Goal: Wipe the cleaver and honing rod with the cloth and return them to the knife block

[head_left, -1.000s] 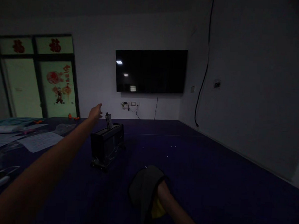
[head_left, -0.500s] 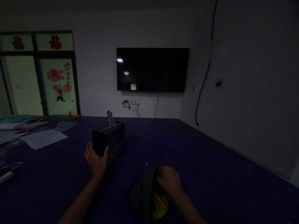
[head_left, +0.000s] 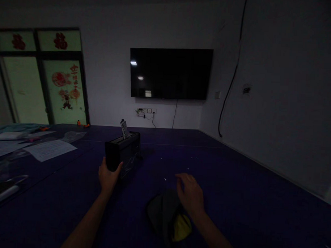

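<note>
My left hand grips the near end of a black toaster, thumb on its right side and fingers on its left. A pale, dark-capped upright object rises from the top of the toaster; its kind is unclear in the dim light. My right hand is raised above a grey and yellow cloth, with thumb and fingers apart and nothing between them. The cloth lies crumpled on the dark blue table, its yellow side showing at the right.
Paper sheets and clear plastic lie at the left. A white rod-like object is at the near left edge. Small white scraps dot the table. Beyond are a wall-mounted television and a hanging black cable.
My right hand has let go of the cloth and lifted off it, and the cloth has slumped down. My left hand has closed in on the toaster's end. The view has shifted slightly.
</note>
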Action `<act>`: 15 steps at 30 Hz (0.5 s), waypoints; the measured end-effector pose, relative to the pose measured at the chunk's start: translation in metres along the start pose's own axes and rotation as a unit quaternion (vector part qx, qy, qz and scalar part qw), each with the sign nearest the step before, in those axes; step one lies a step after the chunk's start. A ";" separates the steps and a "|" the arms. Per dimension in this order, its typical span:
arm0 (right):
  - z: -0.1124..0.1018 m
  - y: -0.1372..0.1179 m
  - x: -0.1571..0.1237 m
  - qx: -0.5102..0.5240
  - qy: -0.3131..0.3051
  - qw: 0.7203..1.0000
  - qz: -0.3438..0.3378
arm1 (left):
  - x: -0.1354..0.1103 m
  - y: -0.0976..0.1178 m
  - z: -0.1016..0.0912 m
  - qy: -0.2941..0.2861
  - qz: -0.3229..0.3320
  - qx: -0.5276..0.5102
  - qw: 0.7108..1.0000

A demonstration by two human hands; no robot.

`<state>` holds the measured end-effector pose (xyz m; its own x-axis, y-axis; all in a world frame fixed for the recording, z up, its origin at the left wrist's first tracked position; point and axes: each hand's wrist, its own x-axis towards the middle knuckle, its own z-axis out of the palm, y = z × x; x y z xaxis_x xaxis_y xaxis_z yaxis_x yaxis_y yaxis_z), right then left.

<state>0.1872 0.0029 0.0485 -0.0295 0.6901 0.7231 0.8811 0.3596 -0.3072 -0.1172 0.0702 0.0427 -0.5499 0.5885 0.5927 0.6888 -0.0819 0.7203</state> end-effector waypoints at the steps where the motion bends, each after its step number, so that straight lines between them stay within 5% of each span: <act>1: 0.001 -0.002 -0.001 0.003 -0.019 1.000 -0.015 | 0.000 0.000 0.000 0.009 -0.006 0.000 1.000; 8: 0.011 -0.011 -0.009 0.007 -0.172 0.978 -0.121 | -0.001 0.000 0.001 0.037 -0.019 -0.020 0.999; 15: 0.014 -0.007 -0.010 0.016 -0.192 0.974 -0.116 | -0.001 -0.003 0.003 0.055 -0.016 -0.040 0.998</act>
<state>0.1752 0.0023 0.0352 -0.4063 0.7701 0.4918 0.8150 0.5488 -0.1861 -0.1170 0.0720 0.0392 -0.6221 0.5002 0.6024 0.6330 -0.1316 0.7629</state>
